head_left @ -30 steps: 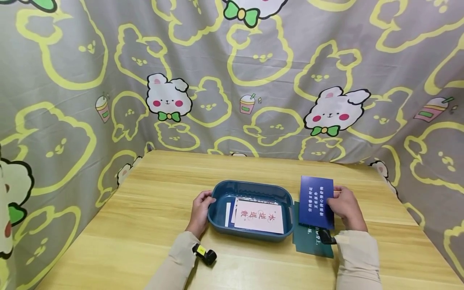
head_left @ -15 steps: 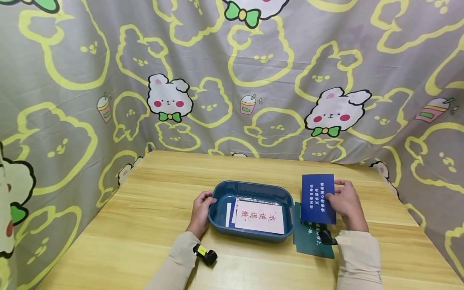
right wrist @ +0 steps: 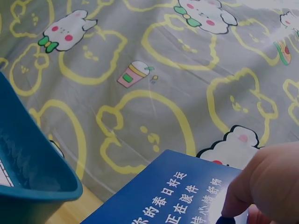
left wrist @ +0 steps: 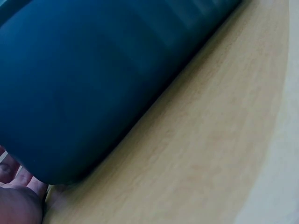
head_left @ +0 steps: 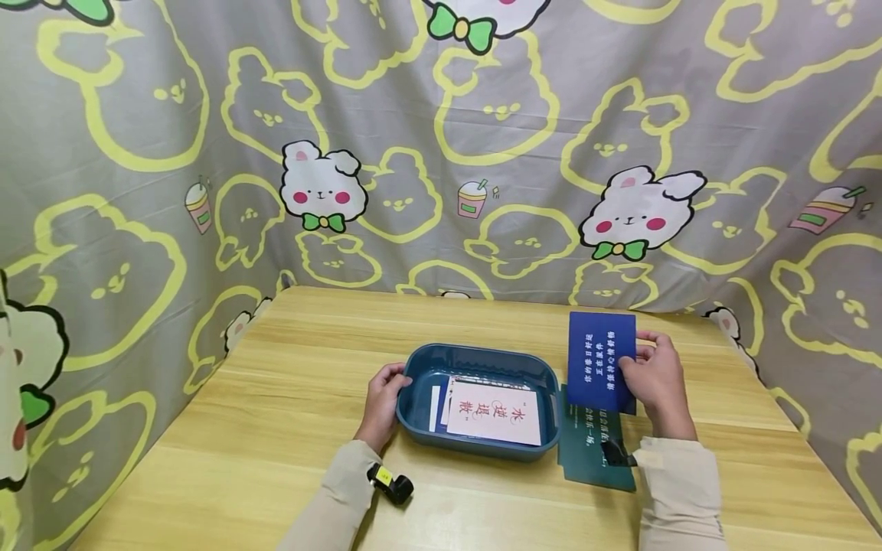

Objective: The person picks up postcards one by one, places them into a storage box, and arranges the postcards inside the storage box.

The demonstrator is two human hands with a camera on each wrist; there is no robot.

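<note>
A dark teal plastic bin [head_left: 475, 451] stands on the table in the head view. My left hand [head_left: 381, 405] grips its left end, with the thumb over the rim and the fingers outside. Inside lie several cards; a pale pink card [head_left: 492, 412] with red lettering is on top. My right hand [head_left: 658, 383] pinches a blue card [head_left: 598, 360] with white lettering by its right edge, thumb on the printed face. A darker blue corner shows under that card's lower right. Below it, a green card [head_left: 596, 467] with white lettering lies beside the bin's right end, partly covered.
The wooden table [head_left: 227, 451] reaches back to a grey curtain [head_left: 406, 99] with yellow and white bunny prints, which also hangs at both sides. A black wrist camera [head_left: 393, 486] is strapped to the left sleeve.
My right hand has lifted the blue card away from the table's front, baring more of the green card's lettering. My left hand and the bin have stayed put.
</note>
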